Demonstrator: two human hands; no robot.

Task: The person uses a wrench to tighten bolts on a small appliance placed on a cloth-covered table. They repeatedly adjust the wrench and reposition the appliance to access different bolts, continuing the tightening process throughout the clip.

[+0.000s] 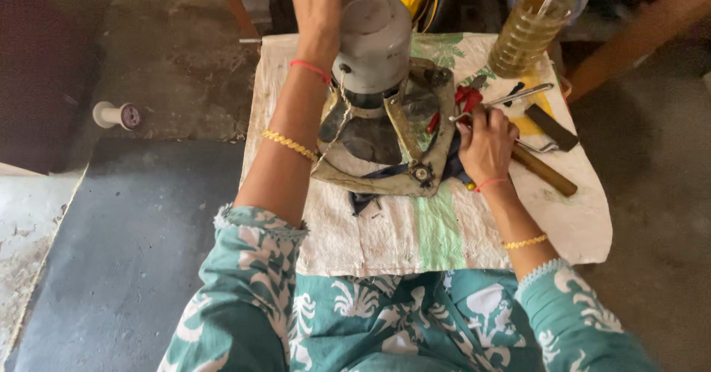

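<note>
Floor (pixel 170 54): rough grey concrete, stained and patchy, dim at 11 o'clock. Dark mat (pixel 126 253): flat slate-grey sheet at 8 o'clock, lying on the floor. Pale cloth (pixel 444 231): white woven sacking with a green stripe, spread at centre. Wooden rail (pixel 637 35): brown, slanting at 2 o'clock. Light: soft daylight, brightest on the cloth.

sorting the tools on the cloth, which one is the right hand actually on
The red-handled pliers: the right hand rests over them beside the motor frame. The wooden-handled tool pokes out beyond the hand, and the dark flat tool lies apart, untouched.
</note>
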